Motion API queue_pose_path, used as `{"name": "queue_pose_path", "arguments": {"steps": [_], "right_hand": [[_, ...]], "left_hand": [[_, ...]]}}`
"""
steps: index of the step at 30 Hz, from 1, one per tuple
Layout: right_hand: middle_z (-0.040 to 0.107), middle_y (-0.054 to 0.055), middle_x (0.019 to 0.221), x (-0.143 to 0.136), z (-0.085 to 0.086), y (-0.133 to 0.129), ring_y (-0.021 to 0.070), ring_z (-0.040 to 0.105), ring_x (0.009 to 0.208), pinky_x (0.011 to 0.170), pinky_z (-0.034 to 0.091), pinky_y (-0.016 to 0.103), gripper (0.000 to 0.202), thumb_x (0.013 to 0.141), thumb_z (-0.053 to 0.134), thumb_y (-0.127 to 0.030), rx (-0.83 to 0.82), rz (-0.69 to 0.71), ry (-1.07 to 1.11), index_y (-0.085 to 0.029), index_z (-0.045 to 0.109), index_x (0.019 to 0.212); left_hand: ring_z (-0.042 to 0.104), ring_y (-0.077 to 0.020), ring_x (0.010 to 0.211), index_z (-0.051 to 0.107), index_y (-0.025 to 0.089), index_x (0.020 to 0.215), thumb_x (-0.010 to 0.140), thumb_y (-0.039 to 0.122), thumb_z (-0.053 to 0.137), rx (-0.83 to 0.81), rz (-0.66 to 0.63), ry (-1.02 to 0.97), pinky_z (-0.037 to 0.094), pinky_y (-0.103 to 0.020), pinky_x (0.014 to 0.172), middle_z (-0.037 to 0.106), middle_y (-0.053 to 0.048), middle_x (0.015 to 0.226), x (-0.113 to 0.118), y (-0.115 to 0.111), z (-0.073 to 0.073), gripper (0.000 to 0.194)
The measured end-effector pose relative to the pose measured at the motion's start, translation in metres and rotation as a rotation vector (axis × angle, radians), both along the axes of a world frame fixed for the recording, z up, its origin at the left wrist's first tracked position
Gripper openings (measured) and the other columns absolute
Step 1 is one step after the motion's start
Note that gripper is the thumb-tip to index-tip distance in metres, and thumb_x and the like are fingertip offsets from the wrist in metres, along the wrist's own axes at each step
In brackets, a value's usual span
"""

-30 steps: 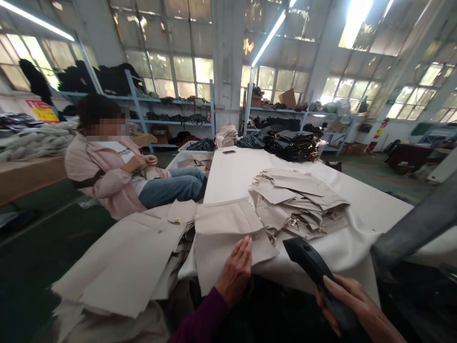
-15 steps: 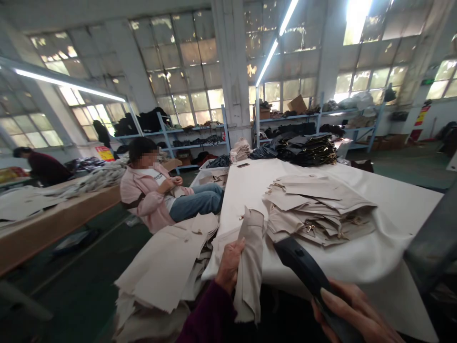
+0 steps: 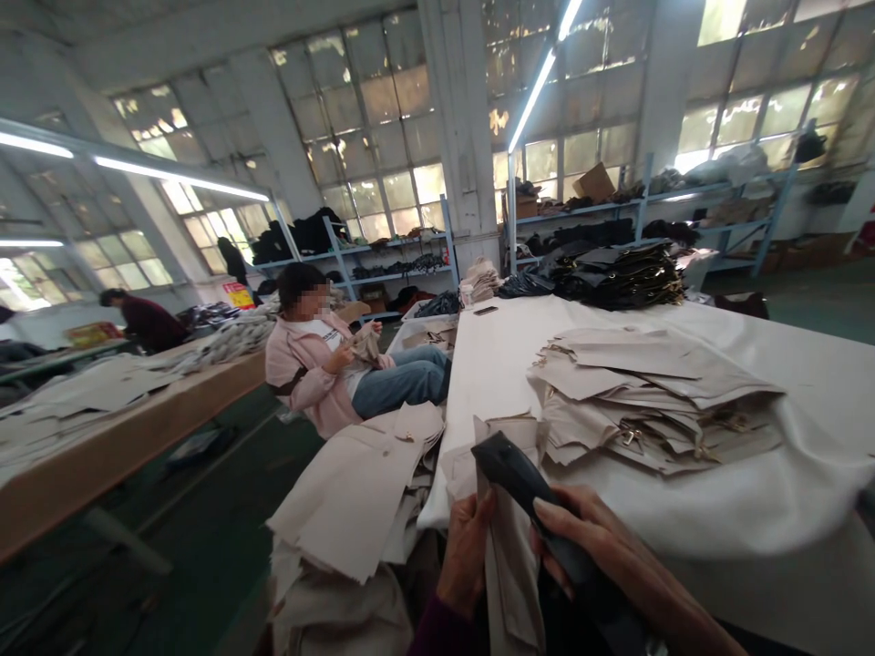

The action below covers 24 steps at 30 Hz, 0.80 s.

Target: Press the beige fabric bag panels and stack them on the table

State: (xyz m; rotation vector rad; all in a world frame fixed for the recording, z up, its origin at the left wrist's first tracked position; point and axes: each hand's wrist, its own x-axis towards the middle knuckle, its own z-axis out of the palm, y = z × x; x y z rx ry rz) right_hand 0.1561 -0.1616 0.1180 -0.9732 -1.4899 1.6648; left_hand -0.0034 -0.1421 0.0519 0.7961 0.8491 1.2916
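Observation:
My left hand [image 3: 466,551] is closed on the edge of a beige fabric piece [image 3: 509,565], which hangs upright in front of me. In my right hand [image 3: 598,538] is a black hand-held tool [image 3: 523,478] with a long curved body; its exact kind I cannot make out. The tool's head lies over the upper part of the fabric piece, and whether it touches I cannot tell. Left of my hands is a pile of beige fabric pieces [image 3: 355,497]. A second beige stack [image 3: 643,374], with metal clasps showing, lies on the white-covered table [image 3: 492,351].
A seated person [image 3: 328,355] in a pink jacket handles a beige piece beyond the left pile. Black pieces [image 3: 615,273] are heaped at the table's far end, near a phone [image 3: 486,311]. A long table [image 3: 137,424] stands left. Loaded shelves [image 3: 396,246] line the wall.
My right hand has brought the black tool left, from beside the beige stack to over the held fabric piece. The view has turned slightly left. The seated person's hands have lifted a beige piece.

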Motion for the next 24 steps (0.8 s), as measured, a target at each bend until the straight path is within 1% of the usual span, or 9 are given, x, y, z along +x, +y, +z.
{"name": "queue_pose_path", "arguments": {"steps": [3,6,9,11,13,16,20,22,24], "right_hand": [[0.054,-0.003,0.052,-0.009,0.008,0.012,0.0089,0.049,0.041,0.039,0.038,0.017,0.043,0.086,0.049,-0.056,0.032,-0.024,-0.033,-0.015,0.059,0.078],[0.055,-0.002,0.048,-0.005,0.017,0.019,0.0092,0.049,0.039,0.037,0.038,0.018,0.044,0.084,0.051,-0.055,0.068,-0.053,-0.041,-0.014,0.059,0.071],[0.056,-0.001,0.048,0.012,0.02,0.014,0.0102,0.05,0.038,0.036,0.039,0.019,0.045,0.084,0.051,-0.056,0.057,-0.102,-0.072,-0.014,0.061,0.071],[0.057,0.001,0.049,0.028,0.015,0.005,0.0112,0.051,0.04,0.037,0.039,0.02,0.046,0.085,0.05,-0.056,0.052,-0.123,-0.103,-0.014,0.062,0.072],[0.058,0.001,0.051,0.045,0.007,-0.009,0.0118,0.051,0.042,0.039,0.038,0.021,0.045,0.085,0.05,-0.056,0.044,-0.121,-0.133,-0.015,0.063,0.073],[0.058,0.001,0.05,0.067,-0.009,-0.032,0.0122,0.051,0.043,0.042,0.039,0.022,0.043,0.085,0.05,-0.055,0.003,-0.105,-0.165,-0.015,0.063,0.075],[0.058,0.002,0.048,0.085,-0.024,-0.055,0.0135,0.051,0.042,0.043,0.038,0.023,0.047,0.083,0.05,-0.059,-0.056,-0.092,-0.198,-0.016,0.062,0.074],[0.058,0.002,0.048,0.087,-0.028,-0.059,0.0139,0.051,0.042,0.043,0.038,0.024,0.047,0.082,0.05,-0.061,-0.066,-0.085,-0.214,-0.016,0.062,0.074],[0.057,0.0,0.048,0.084,-0.032,-0.06,0.0139,0.05,0.042,0.043,0.038,0.024,0.048,0.082,0.049,-0.062,-0.083,-0.059,-0.211,-0.016,0.061,0.075]], "left_hand": [[0.061,-0.0173,0.051,0.066,0.011,0.076,0.071,0.057,0.066,-0.021,0.027,-0.036,0.045,-0.027,0.051,0.068,-0.008,0.065,0.002,-0.01,-0.01,0.046],[0.065,-0.0205,0.063,0.067,0.01,0.082,0.066,0.056,0.071,-0.077,0.2,-0.065,0.048,-0.028,0.059,0.071,-0.009,0.074,-0.005,-0.021,-0.024,0.049],[0.066,-0.0218,0.071,0.067,0.009,0.085,0.063,0.053,0.074,-0.162,0.356,-0.117,0.05,-0.03,0.065,0.071,-0.01,0.079,-0.019,-0.035,-0.042,0.049],[0.066,-0.0229,0.075,0.067,0.011,0.083,0.063,0.05,0.075,-0.228,0.424,-0.177,0.052,-0.031,0.069,0.071,-0.009,0.077,-0.025,-0.046,-0.054,0.045],[0.066,-0.0246,0.08,0.067,0.013,0.081,0.064,0.047,0.075,-0.252,0.451,-0.236,0.052,-0.034,0.073,0.071,-0.009,0.076,-0.022,-0.061,-0.062,0.039],[0.065,-0.0261,0.09,0.066,0.014,0.079,0.067,0.045,0.074,-0.203,0.429,-0.304,0.051,-0.035,0.079,0.071,-0.009,0.084,-0.001,-0.087,-0.067,0.034],[0.066,-0.0263,0.09,0.063,0.013,0.076,0.066,0.045,0.075,-0.229,0.281,-0.385,0.051,-0.039,0.082,0.071,-0.01,0.083,0.032,-0.118,-0.075,0.036],[0.067,-0.0252,0.087,0.061,0.014,0.078,0.065,0.044,0.077,-0.292,0.217,-0.402,0.051,-0.04,0.082,0.072,-0.01,0.086,0.039,-0.127,-0.083,0.037],[0.068,-0.0236,0.084,0.059,0.016,0.079,0.065,0.044,0.077,-0.339,0.205,-0.387,0.051,-0.041,0.082,0.072,-0.009,0.089,0.038,-0.131,-0.094,0.037]]}}
